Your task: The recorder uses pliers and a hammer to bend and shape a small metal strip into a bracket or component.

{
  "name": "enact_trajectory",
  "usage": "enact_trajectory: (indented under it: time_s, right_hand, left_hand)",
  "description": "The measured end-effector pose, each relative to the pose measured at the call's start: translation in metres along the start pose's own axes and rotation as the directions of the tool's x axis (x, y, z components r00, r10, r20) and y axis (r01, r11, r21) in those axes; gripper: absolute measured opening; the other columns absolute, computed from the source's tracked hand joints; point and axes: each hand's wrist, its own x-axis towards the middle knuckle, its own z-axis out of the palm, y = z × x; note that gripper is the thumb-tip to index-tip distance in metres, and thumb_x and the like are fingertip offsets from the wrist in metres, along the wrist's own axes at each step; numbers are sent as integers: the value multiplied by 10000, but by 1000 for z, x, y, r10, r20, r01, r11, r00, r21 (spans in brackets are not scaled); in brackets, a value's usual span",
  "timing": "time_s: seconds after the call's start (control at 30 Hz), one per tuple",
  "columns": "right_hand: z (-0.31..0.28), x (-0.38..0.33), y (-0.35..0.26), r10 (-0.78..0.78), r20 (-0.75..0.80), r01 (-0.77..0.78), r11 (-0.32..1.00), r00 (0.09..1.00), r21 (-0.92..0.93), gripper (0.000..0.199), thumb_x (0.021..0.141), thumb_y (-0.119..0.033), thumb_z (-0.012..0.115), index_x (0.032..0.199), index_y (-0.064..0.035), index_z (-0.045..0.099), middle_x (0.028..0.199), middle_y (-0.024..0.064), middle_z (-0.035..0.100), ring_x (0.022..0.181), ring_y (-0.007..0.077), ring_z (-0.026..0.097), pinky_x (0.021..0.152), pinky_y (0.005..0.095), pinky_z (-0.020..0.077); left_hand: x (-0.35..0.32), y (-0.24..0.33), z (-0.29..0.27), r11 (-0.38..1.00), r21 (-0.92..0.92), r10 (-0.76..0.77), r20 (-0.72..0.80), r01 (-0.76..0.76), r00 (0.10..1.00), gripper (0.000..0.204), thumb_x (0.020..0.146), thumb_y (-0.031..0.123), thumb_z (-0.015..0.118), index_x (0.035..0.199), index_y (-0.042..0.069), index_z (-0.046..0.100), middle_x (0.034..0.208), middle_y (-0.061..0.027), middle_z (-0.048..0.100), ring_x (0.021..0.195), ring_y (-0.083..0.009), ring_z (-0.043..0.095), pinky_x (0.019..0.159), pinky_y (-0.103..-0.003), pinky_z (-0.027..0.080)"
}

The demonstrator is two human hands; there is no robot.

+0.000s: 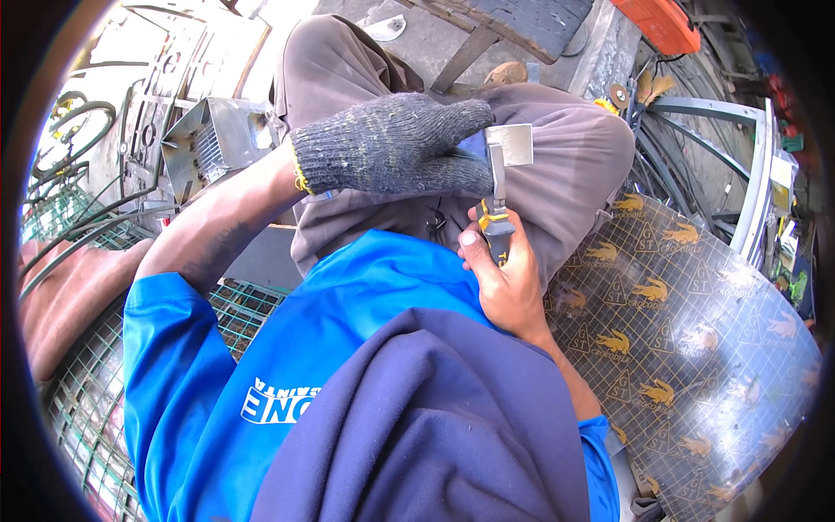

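My left hand (396, 143), in a grey knitted glove with a yellow cuff, is closed around a small shiny metal piece (511, 143) held above my lap. My right hand (504, 278) is bare and grips the yellow-and-black handle of a tool (497, 222). The tool's flat metal blade points up and touches the lower edge of the metal piece. Most of the metal piece is hidden inside the glove. I am seated, with grey-brown trousers (574, 148) under both hands.
A clear sheet printed with gold animal figures (696, 331) lies at my right. Green wire mesh (87, 409) is at my lower left. A folded sheet-metal box (213, 143) sits at upper left. An orange case (661, 22) and metal rods (704, 109) lie beyond my knees.
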Motion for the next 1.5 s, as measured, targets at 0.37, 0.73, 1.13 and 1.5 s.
enact_trajectory:
  time_s: [0.37, 0.73, 1.13, 1.5]
  right_hand:
    - [1, 0, -6, -102, -111, 82, 982, 988, -170, 337, 1013, -244, 663, 1228, 3, 585, 970, 75, 694, 861, 134, 647, 802, 299, 511]
    - [-3, 2, -10, -195, -147, 157, 959, 970, -236, 306, 1005, -228, 669, 1207, -15, 583, 1015, 78, 674, 942, 159, 633, 873, 317, 492]
    - [-14, 3, -14, -230, -60, 203, 934, 971, -295, 381, 971, -157, 659, 1286, 7, 520, 1017, 213, 689, 935, 380, 698, 826, 430, 526]
    - [-14, 1, -18, -185, -37, 164, 935, 982, -314, 398, 1004, -148, 625, 1344, 9, 491, 1049, 187, 710, 1001, 341, 701, 895, 414, 518]
  left_hand:
    - [6, 5, 1, 997, 72, -11, 5, 10, 1000, 564, 915, 386, 711, 1321, 34, 539, 901, -222, 695, 855, -437, 686, 717, -488, 539]
    - [8, 8, 4, 999, 42, -4, -28, 5, 1000, 504, 924, 369, 700, 1286, 52, 550, 860, -219, 695, 824, -434, 686, 694, -503, 532]
    - [5, 5, 6, 998, 52, 51, -118, -45, 992, 460, 918, 367, 707, 1243, 73, 570, 809, -216, 684, 811, -446, 680, 675, -502, 529]
    - [4, 8, 7, 995, 100, 35, -100, -25, 994, 517, 933, 381, 703, 1319, 70, 558, 824, -227, 673, 809, -438, 681, 660, -497, 518]
